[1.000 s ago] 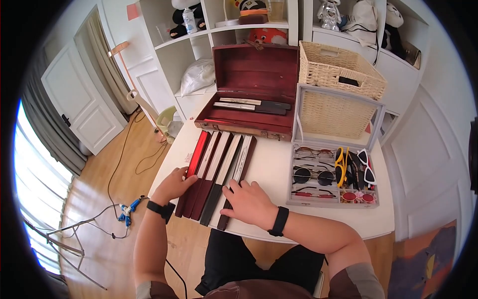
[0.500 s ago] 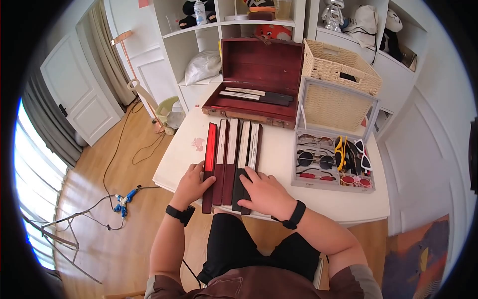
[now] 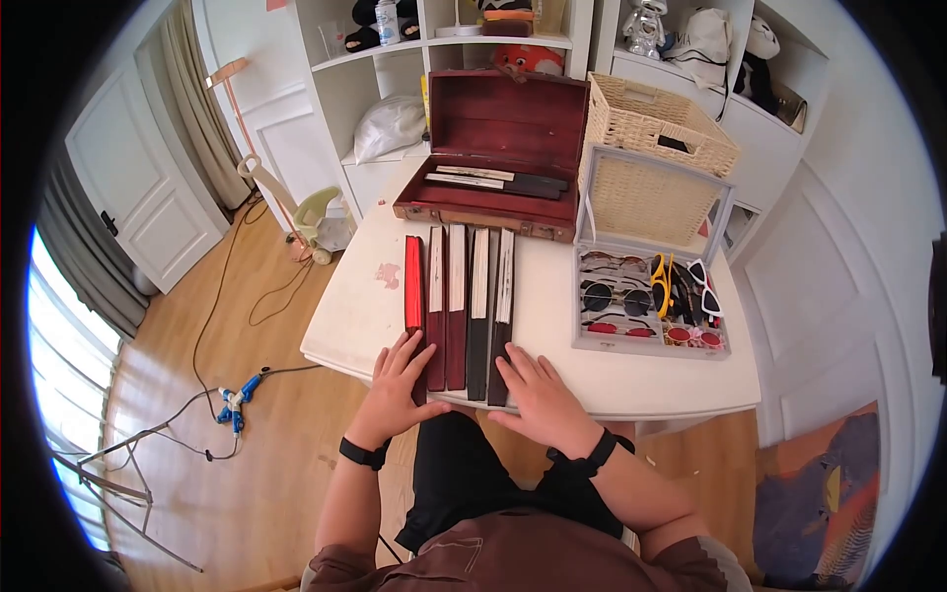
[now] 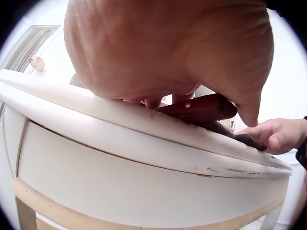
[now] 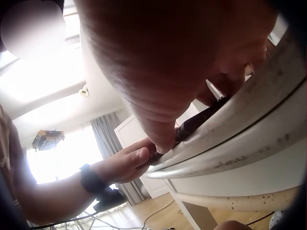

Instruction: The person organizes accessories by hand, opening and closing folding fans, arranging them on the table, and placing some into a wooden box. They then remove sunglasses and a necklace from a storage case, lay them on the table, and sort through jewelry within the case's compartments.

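Observation:
Several folded hand fans lie side by side on the white table (image 3: 552, 380), lower ends near its front edge. The leftmost is a red fan (image 3: 412, 286); beside it are two maroon-and-white fans (image 3: 456, 335), then two black-and-white fans (image 3: 477, 345). My left hand (image 3: 393, 390) rests with spread fingers against the red fan's lower part, thumb toward the fans' ends. My right hand (image 3: 543, 400) lies along the rightmost fan's lower end, fingers stretched forward. In the left wrist view, a dark red fan end (image 4: 211, 108) shows under the palm.
Behind the fans is an open maroon case (image 3: 493, 217) holding black-and-white fans (image 3: 493, 180). To the right stands a lidded display box (image 3: 651, 345) of sunglasses, its clear lid raised. A woven basket (image 3: 661, 118) sits behind it.
The fans have come from a slant to nearly straight, front to back, their lower ends closer to level. The right hand has moved from over the black fans to the row's right side.

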Tool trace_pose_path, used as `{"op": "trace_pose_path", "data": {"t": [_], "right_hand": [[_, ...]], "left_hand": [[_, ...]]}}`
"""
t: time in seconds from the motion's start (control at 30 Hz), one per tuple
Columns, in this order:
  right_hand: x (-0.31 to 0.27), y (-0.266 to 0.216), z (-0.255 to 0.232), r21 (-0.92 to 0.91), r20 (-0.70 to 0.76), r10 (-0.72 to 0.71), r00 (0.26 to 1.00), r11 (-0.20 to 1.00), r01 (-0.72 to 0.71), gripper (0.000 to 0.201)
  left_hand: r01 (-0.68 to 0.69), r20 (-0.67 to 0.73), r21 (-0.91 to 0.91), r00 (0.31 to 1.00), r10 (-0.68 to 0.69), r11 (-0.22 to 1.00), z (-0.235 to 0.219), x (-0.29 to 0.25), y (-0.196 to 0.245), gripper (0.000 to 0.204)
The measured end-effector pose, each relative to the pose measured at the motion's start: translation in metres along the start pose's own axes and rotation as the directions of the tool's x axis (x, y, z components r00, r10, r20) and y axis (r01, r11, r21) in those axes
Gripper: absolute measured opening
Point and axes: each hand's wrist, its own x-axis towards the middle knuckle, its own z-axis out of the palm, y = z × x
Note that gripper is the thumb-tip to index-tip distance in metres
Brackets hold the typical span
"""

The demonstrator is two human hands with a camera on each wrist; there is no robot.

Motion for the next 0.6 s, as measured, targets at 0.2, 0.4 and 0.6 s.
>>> {"op": "trace_pose_path", "data": {"t": [0.2,0.4,0.6], "right_hand": [[0.007,0.008,0.005,0.076,-0.016,0.023,1.0,0.997,-0.022,0.073],[0.01,0.006,0.005,0.101,-0.039,0.033,0.999,0.994,-0.029,0.073],[0.016,0.003,0.005,0.05,0.019,0.032,0.999,0.998,-0.033,0.078]], "left_hand": [[-0.014,0.0,0.021,1.0,0.014,1.0,0.006,0.002,-0.012,0.083],[-0.094,-0.015,-0.037,0.996,0.093,0.995,-0.003,0.015,-0.027,0.071],[-0.149,-0.004,-0.047,0.989,0.149,0.988,-0.01,0.028,-0.033,0.068]]}}
